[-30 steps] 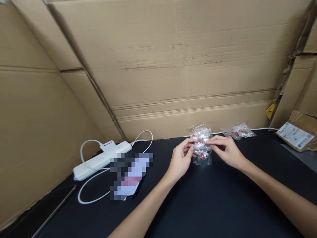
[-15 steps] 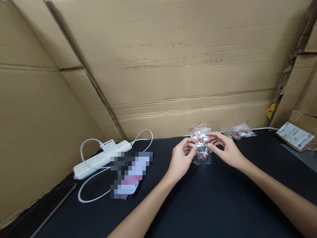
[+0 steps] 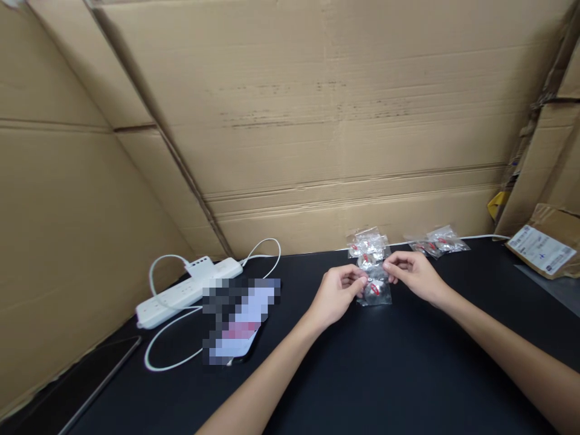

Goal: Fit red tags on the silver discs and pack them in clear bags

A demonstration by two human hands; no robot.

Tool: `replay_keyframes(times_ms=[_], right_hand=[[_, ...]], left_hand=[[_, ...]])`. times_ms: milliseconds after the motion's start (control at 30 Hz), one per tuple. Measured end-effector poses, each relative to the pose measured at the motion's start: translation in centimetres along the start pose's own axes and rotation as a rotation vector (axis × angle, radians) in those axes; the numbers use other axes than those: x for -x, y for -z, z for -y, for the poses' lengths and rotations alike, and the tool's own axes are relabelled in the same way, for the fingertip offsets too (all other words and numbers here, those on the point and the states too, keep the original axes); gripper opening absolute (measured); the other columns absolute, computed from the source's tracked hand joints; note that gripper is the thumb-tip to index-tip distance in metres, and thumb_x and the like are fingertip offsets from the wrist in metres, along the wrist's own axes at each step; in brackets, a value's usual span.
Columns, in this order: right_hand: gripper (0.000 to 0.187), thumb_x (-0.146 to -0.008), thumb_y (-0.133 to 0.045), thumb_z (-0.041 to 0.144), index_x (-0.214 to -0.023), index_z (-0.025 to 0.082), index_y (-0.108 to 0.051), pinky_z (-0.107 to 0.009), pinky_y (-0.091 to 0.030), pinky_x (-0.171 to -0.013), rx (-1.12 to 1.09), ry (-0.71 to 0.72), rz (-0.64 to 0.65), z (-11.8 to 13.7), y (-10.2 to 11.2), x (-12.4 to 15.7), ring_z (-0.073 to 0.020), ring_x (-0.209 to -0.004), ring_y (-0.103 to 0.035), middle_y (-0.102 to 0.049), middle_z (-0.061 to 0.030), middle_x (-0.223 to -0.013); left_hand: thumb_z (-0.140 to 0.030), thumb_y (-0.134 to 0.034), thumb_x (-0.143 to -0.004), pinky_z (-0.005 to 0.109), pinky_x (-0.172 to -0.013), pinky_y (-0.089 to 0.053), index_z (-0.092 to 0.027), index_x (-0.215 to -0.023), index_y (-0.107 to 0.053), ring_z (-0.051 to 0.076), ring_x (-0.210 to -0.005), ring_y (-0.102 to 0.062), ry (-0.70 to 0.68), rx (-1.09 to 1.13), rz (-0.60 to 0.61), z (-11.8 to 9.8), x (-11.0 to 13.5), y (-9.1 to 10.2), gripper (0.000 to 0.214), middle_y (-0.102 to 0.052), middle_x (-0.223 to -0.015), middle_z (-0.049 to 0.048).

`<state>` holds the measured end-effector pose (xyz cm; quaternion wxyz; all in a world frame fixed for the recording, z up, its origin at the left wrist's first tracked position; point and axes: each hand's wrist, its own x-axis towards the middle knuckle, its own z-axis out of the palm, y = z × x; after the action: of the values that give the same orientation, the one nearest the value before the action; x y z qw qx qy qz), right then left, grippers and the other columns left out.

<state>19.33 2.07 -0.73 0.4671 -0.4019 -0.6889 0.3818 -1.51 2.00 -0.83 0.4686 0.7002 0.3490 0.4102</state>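
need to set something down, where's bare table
Widest: black table between the left forearm and right forearm, nearer than the clear bags. Another lies beyond the right forearm, left of the cardboard package. Crowded: around the clear bags, and by the power strip and pixelated device.

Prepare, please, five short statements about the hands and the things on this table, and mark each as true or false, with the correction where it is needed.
1. The left hand and the right hand are both at the clear bags. True.
2. Both hands wear gloves. False: both are bare.
3. The white power strip lies on the black table, to the left of the hands. True.
4. The brown package carries a white label. True.
5. The brown package lies between the power strip and the left hand. False: the package is at the far right, beyond the right hand.
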Motion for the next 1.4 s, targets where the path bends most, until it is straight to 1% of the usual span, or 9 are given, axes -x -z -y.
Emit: replay_keyframes(times_ms=[167, 333, 467, 600, 833, 967, 1200, 1300, 1400], right_hand=[[0.029, -0.079, -0.07, 0.044, -0.089, 0.018, -0.063, -0.028, -0.051, -0.061, -0.032, -0.014, 0.024, -0.5, -0.4, 0.1, -0.015, -0.067, -0.061, -0.063, -0.0023, -0.075], [0.027, -0.079, -0.069, 0.044, -0.078, 0.017, -0.065, -0.029, -0.05, -0.062, -0.002, 0.021, 0.075, -1.1, -1.1, 0.3, -0.0145, -0.065, -0.06, -0.063, -0.0019, -0.072], [0.024, -0.078, -0.072, 0.04, -0.078, 0.017, -0.065, -0.031, -0.052, -0.067, -0.024, 0.02, 0.069, -1.2, -1.4, 0.4, -0.0156, -0.069, -0.062, -0.065, -0.0024, -0.074], [0.022, -0.077, -0.073, 0.038, -0.08, 0.018, -0.065, -0.03, -0.052, -0.067, -0.059, 0.007, 0.089, -1.0, -1.1, 0.4, -0.0146, -0.069, -0.062, -0.064, -0.0017, -0.075], [0.023, -0.08, -0.071, 0.04, -0.078, 0.017, -0.07, -0.027, -0.049, -0.055, -0.045, -0.003, 0.121, -1.0, -1.0, 0.4, -0.0126, -0.057, -0.057, -0.064, -0.0014, -0.068], [0.02, -0.078, -0.073, 0.038, -0.078, 0.017, -0.072, -0.027, -0.049, -0.054, -0.062, -0.021, 0.136, -0.7, -0.9, 0.4, -0.0121, -0.054, -0.057, -0.066, -0.0017, -0.067], [0.022, -0.073, -0.076, 0.04, -0.076, 0.018, -0.074, -0.029, -0.053, -0.054, -0.088, -0.074, 0.13, -0.9, 0.0, 0.0, -0.0132, -0.051, -0.06, -0.066, -0.0009, -0.059], [0.02, -0.074, -0.075, 0.038, -0.076, 0.018, -0.073, -0.03, -0.054, -0.055, -0.003, -0.071, 0.12, -0.8, 0.9, -0.2, -0.0148, -0.053, -0.062, -0.067, -0.0021, -0.06], [0.017, -0.076, -0.073, 0.034, -0.07, 0.018, -0.072, -0.028, -0.052, -0.053, 0.21, -0.011, 0.119, 2.0, 0.9, 0.5, -0.0149, -0.053, -0.061, -0.067, -0.0031, -0.062]], left_hand=[[-0.028, -0.065, -0.082, 0.028, -0.064, -0.052, -0.013, -0.084, -0.067, 0.013, -0.063, -0.06, 0.005, 0.021, -0.001, -0.1, 0.1, -0.1, 0.016, -0.064, -0.075, 0.0034], [-0.034, -0.064, -0.083, 0.028, -0.061, -0.05, -0.014, -0.087, -0.068, 0.015, -0.062, -0.061, 0.021, -0.083, -0.034, -0.3, 0.5, -0.3, 0.02, -0.066, -0.073, 0.0036], [-0.031, -0.059, -0.086, 0.026, -0.058, -0.048, -0.015, -0.078, -0.069, 0.014, -0.056, -0.059, -0.002, -0.134, -0.022, -0.6, 0.8, -0.4, 0.02, -0.064, -0.062, 0.0016], [-0.027, -0.059, -0.086, 0.028, -0.058, -0.049, -0.015, -0.076, -0.069, 0.015, -0.055, -0.061, -0.015, -0.118, -0.021, -0.9, 0.8, -0.4, 0.018, -0.065, -0.061, 0.0018], [-0.033, -0.062, -0.085, 0.027, -0.057, -0.048, -0.017, -0.084, -0.071, 0.014, -0.056, -0.061, -0.019, -0.173, -0.003, -1.0, 0.8, -0.3, 0.018, -0.068, -0.069, 0.0026], [-0.033, -0.058, -0.087, 0.025, -0.054, -0.046, -0.016, -0.07, -0.07, 0.014, -0.051, -0.059, -0.017, -0.279, 0.022, -1.3, 0.9, 0.0, 0.026, -0.064, -0.057, 0.0018], [-0.035, -0.06, -0.085, 0.025, -0.05, -0.049, -0.016, -0.07, -0.07, 0.015, -0.047, -0.062, 0.046, -0.213, 0.078, -1.3, 0.5, 0.6, 0.026, -0.064, -0.055, 0.0012], [-0.035, -0.059, -0.085, 0.024, -0.049, -0.049, -0.016, -0.069, -0.068, 0.015, -0.047, -0.062, 0.061, -0.22, 0.073, -1.0, 0.5, 0.7, 0.026, -0.064, -0.055, 0.0011], [-0.034, -0.058, -0.085, 0.024, -0.047, -0.047, -0.016, -0.069, -0.067, 0.014, -0.045, -0.06, 0.063, -0.262, 0.049, -0.5, 0.5, 0.8, 0.026, -0.063, -0.055, 0.0012]])
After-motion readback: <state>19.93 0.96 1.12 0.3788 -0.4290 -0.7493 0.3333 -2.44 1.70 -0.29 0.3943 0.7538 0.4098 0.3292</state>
